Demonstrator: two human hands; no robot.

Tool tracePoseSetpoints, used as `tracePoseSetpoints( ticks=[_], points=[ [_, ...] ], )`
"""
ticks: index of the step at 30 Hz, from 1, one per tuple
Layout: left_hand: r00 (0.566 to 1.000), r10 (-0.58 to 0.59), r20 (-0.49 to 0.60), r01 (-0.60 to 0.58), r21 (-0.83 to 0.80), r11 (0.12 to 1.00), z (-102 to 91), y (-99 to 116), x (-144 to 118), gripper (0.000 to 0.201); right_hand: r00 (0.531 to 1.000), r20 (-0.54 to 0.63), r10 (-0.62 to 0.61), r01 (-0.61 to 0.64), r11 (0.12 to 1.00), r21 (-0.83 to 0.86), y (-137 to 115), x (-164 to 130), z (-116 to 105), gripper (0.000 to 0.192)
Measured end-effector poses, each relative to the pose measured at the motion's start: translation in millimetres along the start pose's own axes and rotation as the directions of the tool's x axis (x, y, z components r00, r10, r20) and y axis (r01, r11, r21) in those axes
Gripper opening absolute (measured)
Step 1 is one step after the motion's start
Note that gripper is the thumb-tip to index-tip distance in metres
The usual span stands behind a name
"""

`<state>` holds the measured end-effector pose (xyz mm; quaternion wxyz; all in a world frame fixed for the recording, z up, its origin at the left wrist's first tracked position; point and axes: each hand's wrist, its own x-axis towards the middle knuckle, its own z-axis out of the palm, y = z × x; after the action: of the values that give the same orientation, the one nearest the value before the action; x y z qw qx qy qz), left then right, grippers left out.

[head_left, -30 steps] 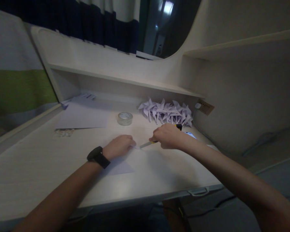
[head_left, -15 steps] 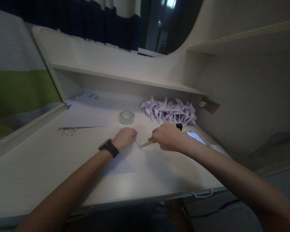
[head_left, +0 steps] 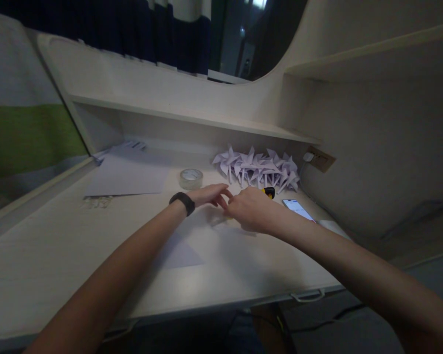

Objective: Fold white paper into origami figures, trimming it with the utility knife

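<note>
Right hand [head_left: 251, 210] closing around a yellow-black knife [head_left: 268, 192], fingers wrapped on the handle, low over the table [head_left: 59, 246]. Left hand [head_left: 209, 194] reaching in, fingers spread loose, touching the right. Paper sheet [head_left: 180, 253] lying beneath the forearm; tape roll [head_left: 191, 178] just behind.

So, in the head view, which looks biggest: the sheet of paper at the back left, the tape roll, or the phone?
1. Pale sheet of paper
2. Dark-screened phone
3. Clear tape roll, though it looks close to the phone in size.
</note>
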<state>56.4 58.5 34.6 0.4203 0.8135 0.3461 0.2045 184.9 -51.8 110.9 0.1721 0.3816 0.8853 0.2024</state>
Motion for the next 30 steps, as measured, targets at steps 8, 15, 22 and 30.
tracePoseSetpoints(
  ticks=[8, 15, 22, 30],
  points=[
    [0.868, 0.2, -0.454, 0.222, 0.716, 0.662, 8.8, 2.5, -106.6, 0.032, 0.998, 0.046, -0.033, 0.033, 0.999, 0.001, 1.4, 0.4, -5.0, 0.023],
    [0.941, 0.33, 0.079, -0.275, 0.747, 0.605, 85.7, 37.2, -108.3, 0.029, 0.996, 0.087, -0.015, 0.015, 1.0, 0.006, -0.4, 2.7, -7.4, 0.021],
    [0.96, 0.265, 0.092, -0.25, 0.713, 0.655, 101.2, 33.9, -87.8, 0.035, 0.997, 0.079, -0.024, 0.023, 1.0, 0.013, -0.6, -0.9, -9.2, 0.019],
    [0.984, 0.152, 0.092, -0.164, 0.797, 0.582, 63.1, 13.6, -144.8, 0.02, 0.998, 0.057, -0.034, 0.032, 0.999, 0.023, 1.1, 0.5, -4.6, 0.02]
  ],
)
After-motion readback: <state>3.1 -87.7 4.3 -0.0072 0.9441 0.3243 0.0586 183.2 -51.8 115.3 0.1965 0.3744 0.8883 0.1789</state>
